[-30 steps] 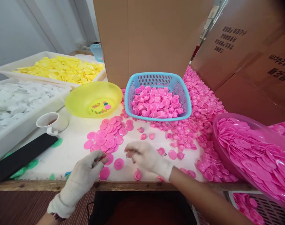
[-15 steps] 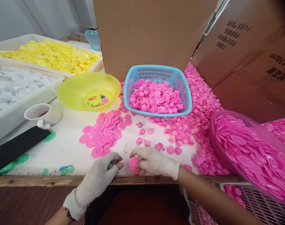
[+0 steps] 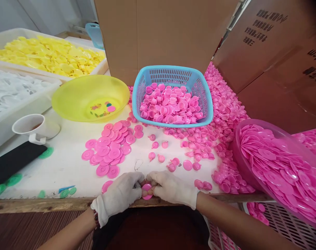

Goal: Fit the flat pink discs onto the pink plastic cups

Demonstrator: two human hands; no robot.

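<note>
At the table's front edge my left hand (image 3: 124, 189), in a white glove, meets my gloved right hand (image 3: 168, 187). Both are closed, with bare fingertips gripping a small pink toy saucer (image 3: 147, 196) between them. Fingers cover part of it, so whether a cup sits on it cannot be seen. Beyond my left hand lies a spread of pink toy saucers (image 3: 108, 149), and one loose saucer (image 3: 106, 186) is partly behind that hand. Several tiny pink toy cups (image 3: 161, 158) stand ahead of my right hand.
A blue basket (image 3: 173, 125) holds pink cups and saucers, with a cup heap (image 3: 225, 114) beside it. A pink basin (image 3: 251, 173) of saucers leans at right. Leftward are a yellow bowl (image 3: 69, 104), a white mug (image 3: 47, 126) and white trays (image 3: 25, 97). Cartons (image 3: 163, 34) rise behind.
My left hand has moved right to join my right hand at the pink saucer. A single saucer now lies beside my left hand. The camera view has shifted slightly.
</note>
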